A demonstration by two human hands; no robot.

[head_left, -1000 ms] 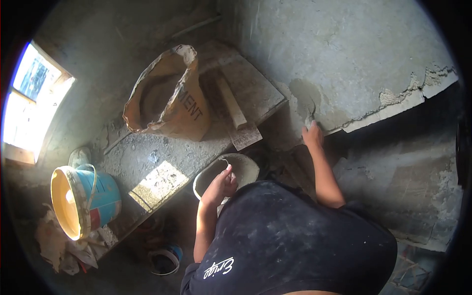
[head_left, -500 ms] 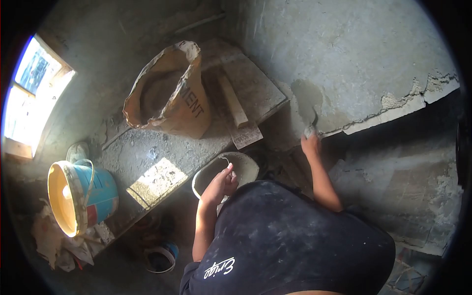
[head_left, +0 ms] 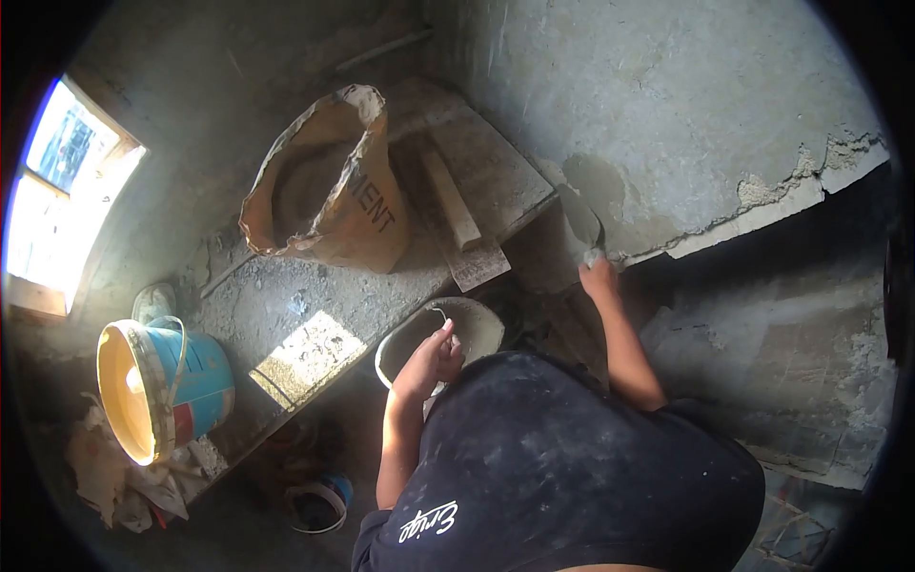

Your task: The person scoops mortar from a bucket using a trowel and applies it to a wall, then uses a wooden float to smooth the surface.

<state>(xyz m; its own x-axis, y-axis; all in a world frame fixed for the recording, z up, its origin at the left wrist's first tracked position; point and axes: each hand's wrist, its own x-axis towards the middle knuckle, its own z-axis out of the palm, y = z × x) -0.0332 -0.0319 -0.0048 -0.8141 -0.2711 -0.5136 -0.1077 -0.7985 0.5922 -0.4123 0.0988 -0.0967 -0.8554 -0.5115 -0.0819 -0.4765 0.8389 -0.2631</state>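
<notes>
My right hand (head_left: 599,274) is closed around the handle of a trowel (head_left: 579,217). Its grey blade points up and left, beside the lower edge of a damp mortar patch (head_left: 600,176) on the wall. My left hand (head_left: 431,362) is closed on the thin wire handle of a bucket (head_left: 483,319), which hangs close to my body. The bucket's inside looks grey, but my hand and shirt hide part of it.
An open paper cement bag (head_left: 381,224) stands on the dusty platform (head_left: 334,286), near a wooden piece (head_left: 448,195). A blue-and-yellow bucket (head_left: 205,377) lies tilted at the left. Below it is a small dark pail (head_left: 319,505). The wall (head_left: 686,114) ends in a ragged edge at the right.
The trowel blade has shifted slightly left and down from the damp patch and turned so its flat face shows. My left hand stays at the bucket. The view has shifted slightly.
</notes>
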